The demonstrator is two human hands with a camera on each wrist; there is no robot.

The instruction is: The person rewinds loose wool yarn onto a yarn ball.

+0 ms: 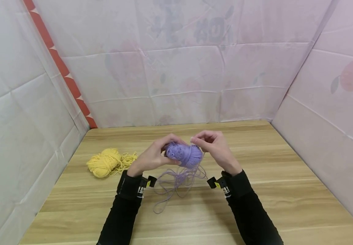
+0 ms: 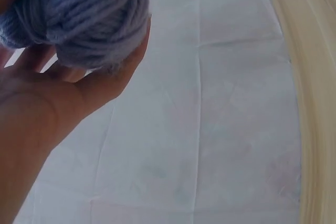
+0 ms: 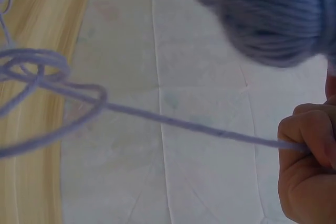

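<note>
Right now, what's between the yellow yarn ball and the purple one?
From the yellow yarn ball, the head view shows loose yellow strands, then the left hand holding the purple yarn ball.

Left hand (image 1: 152,157) grips purple yarn ball (image 1: 184,155); right hand (image 1: 217,149), at the ball's right end, pinches a strand (image 1: 190,147). Loose purple loops (image 1: 179,177) trail between the 2 wrists. Yellow yarn (image 1: 104,163) on wood table (image 1: 287,190), left of left hand.
</note>
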